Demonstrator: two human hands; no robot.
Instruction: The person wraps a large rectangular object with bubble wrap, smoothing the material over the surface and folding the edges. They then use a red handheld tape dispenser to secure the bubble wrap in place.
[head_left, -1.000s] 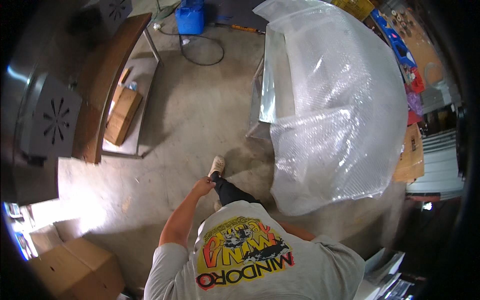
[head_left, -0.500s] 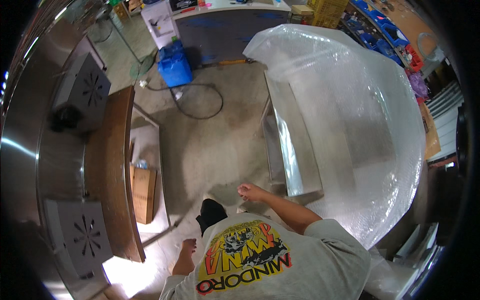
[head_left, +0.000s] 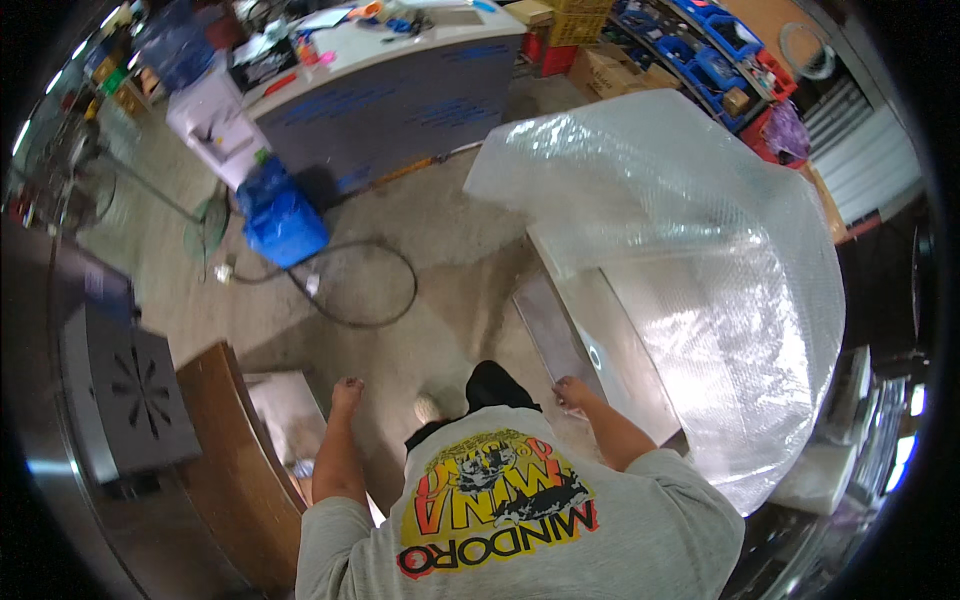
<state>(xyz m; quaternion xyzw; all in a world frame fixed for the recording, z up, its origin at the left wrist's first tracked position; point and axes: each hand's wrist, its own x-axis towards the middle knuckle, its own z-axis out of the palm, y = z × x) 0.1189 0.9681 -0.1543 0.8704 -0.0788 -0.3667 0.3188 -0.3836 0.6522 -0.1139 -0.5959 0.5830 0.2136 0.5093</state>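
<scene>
My left hand (head_left: 348,392) hangs over the floor at my left side, fingers loosely curled, with nothing seen in it. Its nearest neighbour is the brown wooden-topped bench (head_left: 222,430). At my right side, my right hand (head_left: 573,395) is also loosely curled, and no object shows in it. That hand is close to the near edge of a metal table (head_left: 630,360), but I cannot tell whether they touch. A large sheet of clear bubble wrap (head_left: 720,270) lies draped over the table and hangs past its edges.
Ahead stands a white-topped counter (head_left: 400,40) with tools on it. A blue container (head_left: 280,215) and a looped black cable (head_left: 412,290) are on the floor before it. A metal box with slots (head_left: 135,395) is at left, a fan stand (head_left: 205,228) behind it. Shelves with blue bins (head_left: 715,70) stand far right.
I have moved forward and turned, so the counter, blue container and cable are nearer. My left hand has swung forward; my right hand is now beside the metal table.
</scene>
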